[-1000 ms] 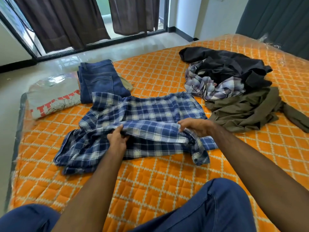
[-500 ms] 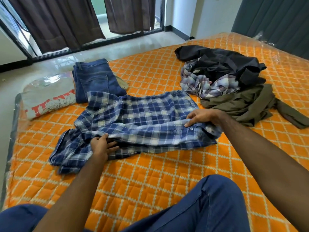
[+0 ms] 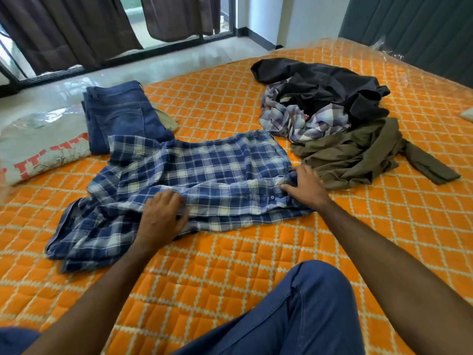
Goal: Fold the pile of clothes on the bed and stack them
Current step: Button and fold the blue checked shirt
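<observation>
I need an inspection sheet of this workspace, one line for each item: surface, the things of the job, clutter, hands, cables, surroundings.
Surface: orange quilted mattress with plastic wrap at the far edge.
Job's things: blue-and-white plaid shirt spread out, partly folded; folded blue denim jeans beyond it; unfolded pile of a black garment, a grey plaid shirt and an olive green garment on the right.
Clutter: plastic-wrapped pillow with red print at the left.
Hands: left hand lies on the shirt's near edge; right hand presses its right end.
Cables: nothing seen.
Surroundings: dark curtains, glass door, pale floor.
</observation>
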